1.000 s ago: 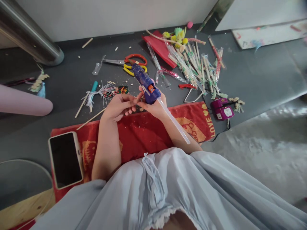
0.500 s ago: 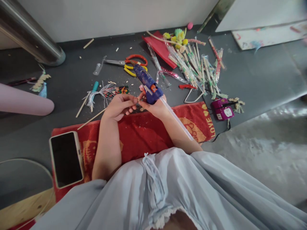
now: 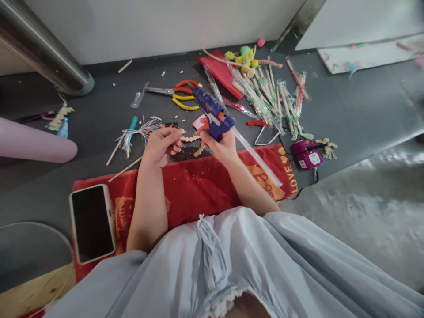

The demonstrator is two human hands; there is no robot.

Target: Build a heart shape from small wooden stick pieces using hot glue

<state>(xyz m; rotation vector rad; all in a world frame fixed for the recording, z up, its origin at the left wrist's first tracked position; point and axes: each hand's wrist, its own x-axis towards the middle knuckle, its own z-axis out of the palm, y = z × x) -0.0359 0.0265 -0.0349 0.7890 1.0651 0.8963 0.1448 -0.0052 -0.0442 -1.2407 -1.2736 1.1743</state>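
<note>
Gripping: right hand [image 3: 221, 145] is curled tight round the handle of a blue glue gun [image 3: 213, 115], whose nozzle points up and left, away from the body.
Glue stick: a clear glue stick [image 3: 258, 157] juts from the back of the gun, slanting down and right over the forearm.
Left hand: left hand [image 3: 161, 145] has its fingers drawn together, pinching one end of a small beige strip of short pieces [image 3: 191, 138].
Strip: it spans the gap between both hands, its other end at the right hand's fingertips; whether they pinch it I cannot tell.
Towel: a red towel [image 3: 198, 187] lies on the floor beneath both forearms.
Phone: a phone [image 3: 92, 223] rests screen up on the towel's left end.
Scissors: orange and yellow scissors [image 3: 179, 92] lie on the grey floor, just beyond the gun.
Sticks: wrapped sticks [image 3: 271, 95] are heaped to the right, well apart from the hands.
Plug: a purple plug [image 3: 306, 154] sits beside the towel's right end.
</note>
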